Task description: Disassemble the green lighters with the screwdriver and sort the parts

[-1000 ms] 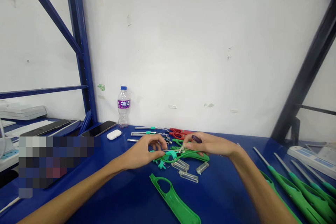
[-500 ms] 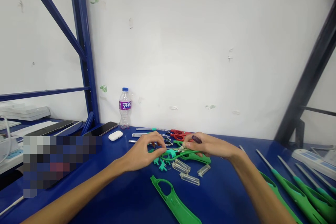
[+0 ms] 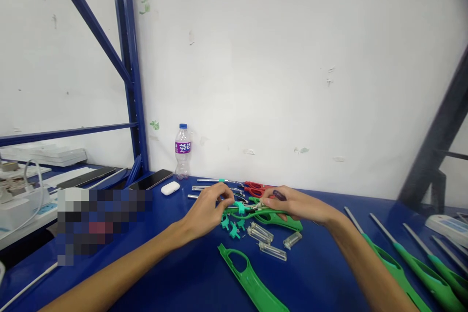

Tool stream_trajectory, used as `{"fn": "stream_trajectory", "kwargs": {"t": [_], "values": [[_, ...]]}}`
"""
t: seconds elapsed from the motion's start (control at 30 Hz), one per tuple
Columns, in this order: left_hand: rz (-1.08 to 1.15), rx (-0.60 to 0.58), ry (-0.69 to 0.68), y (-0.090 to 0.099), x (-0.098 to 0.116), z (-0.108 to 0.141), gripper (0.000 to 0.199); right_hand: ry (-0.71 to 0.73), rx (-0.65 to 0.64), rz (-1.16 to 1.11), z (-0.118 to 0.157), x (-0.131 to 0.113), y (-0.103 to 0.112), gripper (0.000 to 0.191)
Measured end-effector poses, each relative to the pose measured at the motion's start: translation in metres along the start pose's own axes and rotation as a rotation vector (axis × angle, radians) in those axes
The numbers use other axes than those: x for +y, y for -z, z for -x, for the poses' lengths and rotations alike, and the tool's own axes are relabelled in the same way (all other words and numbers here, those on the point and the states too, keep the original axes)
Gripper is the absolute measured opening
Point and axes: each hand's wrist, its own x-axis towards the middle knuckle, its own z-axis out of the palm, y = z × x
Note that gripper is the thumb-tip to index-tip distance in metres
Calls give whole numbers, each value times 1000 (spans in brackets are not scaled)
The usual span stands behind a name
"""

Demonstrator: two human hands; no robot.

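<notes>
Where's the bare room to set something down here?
Bare blue tabletop lies between the left forearm and the loose green handle half, and between that half and the right forearm. Crowded: around the left hand and right hand, among teal plastic pieces, clear plastic tanks and metal rods.

One head-worn camera is looking forward and down across the table (image 3: pixel 183 278), facing the wall (image 3: pixel 256 83). The left hand (image 3: pixel 206 210) and right hand (image 3: pixel 300 204) are showing nearer, below centre.

Pixelated patch (image 3: pixel 102 219) at 8 o'clock masks what lies there. Shell (image 3: pixel 256 282) at 6 runs off the bottom edge; green handles (image 3: pixel 438 288) at 4 also cut off. Left hand (image 3: pixel 207 209): contact point too small to read. Right hand (image 3: pixel 298 204) covers part of a dark handle (image 3: pixel 279 195).
</notes>
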Motion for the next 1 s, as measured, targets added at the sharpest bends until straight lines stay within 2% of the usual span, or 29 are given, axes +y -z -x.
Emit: {"fn": "stream_trajectory", "kwargs": {"t": [0.1,0.23,0.4,0.53,0.7,1.0], "values": [[15,23,56,5,-3,-3,29,-4,3,12,1,-2,1,69],[25,14,125,13,-11,-9,32,29,-64,24,3,-4,1,67],[-7,-122,179,15,-20,-11,30,84,-155,18,3,-5,-2,64],[-87,-190,186,13,-25,-10,29,114,-163,21,1,-5,-3,61],[-136,-286,147,12,-37,-9,28,121,-175,34,0,-5,-3,59],[-19,-546,57,24,-48,-13,30,114,-223,55,-2,-1,-3,55]]}}
